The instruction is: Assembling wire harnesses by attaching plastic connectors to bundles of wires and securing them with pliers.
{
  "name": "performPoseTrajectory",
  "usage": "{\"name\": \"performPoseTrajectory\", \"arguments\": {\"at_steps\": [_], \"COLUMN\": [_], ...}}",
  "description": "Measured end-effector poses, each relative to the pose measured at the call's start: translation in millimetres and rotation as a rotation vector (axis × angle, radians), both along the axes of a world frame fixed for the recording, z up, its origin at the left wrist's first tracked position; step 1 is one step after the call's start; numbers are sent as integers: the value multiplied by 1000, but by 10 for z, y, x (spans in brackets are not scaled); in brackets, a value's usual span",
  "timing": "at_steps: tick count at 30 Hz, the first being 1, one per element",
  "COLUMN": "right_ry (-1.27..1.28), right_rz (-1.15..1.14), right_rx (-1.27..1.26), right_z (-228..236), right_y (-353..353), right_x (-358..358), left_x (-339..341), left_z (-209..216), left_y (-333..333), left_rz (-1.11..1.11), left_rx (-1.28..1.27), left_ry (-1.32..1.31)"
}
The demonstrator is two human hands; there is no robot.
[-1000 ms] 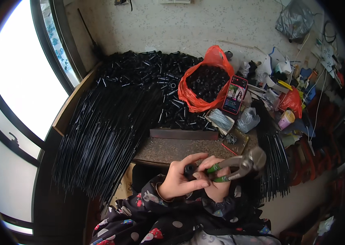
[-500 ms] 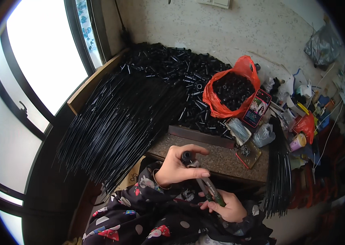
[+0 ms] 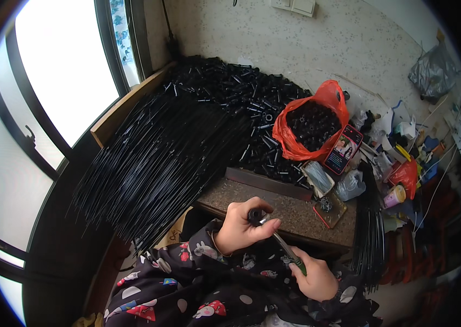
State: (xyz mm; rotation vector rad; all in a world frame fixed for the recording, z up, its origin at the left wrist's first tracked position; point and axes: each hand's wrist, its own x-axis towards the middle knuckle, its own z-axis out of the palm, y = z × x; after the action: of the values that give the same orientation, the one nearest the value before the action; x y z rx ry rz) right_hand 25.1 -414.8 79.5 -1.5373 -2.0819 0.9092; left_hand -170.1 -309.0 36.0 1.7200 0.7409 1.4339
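Observation:
My left hand [image 3: 237, 231] is curled around a small black cylindrical part [image 3: 255, 216] with a round hole in its end, which faces up. Against this part, by my left thumb, lie the metal jaws of a pair of pliers [image 3: 284, 244]. The green-tipped handles are gripped in my right hand [image 3: 318, 279], lower and to the right, above my lap. Fingers hide most of the black part, so where exactly the jaws bite cannot be seen.
Long thin black rods [image 3: 148, 158] lie heaped at the left, with many black parts [image 3: 230, 82] piled behind. A red plastic bag [image 3: 290, 148] holds more parts. Beside it are a phone [image 3: 344, 149], a tray of thin pins [image 3: 319, 179] and clutter. A wooden strip [image 3: 268, 183] edges the pile.
The pliers' handles have come closer together, and my right hand has shifted slightly right. My left hand has moved a little right with the black part still in its fingers.

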Motion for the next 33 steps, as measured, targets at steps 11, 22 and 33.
{"name": "performPoseTrajectory", "arguments": {"at_steps": [11,22,33], "right_ry": [174,178,-547], "right_rz": [-68,-143,-386], "right_rx": [294,209,438], "right_z": [-234,-577,-1637], "right_y": [-11,392,776], "right_x": [-325,227,653], "left_x": [-41,-62,-67], "left_z": [248,270,55], "left_y": [-109,-151,-151], "left_rz": [-9,-205,-257], "left_rx": [38,-137,-70], "left_ry": [-206,-198,-239]}}
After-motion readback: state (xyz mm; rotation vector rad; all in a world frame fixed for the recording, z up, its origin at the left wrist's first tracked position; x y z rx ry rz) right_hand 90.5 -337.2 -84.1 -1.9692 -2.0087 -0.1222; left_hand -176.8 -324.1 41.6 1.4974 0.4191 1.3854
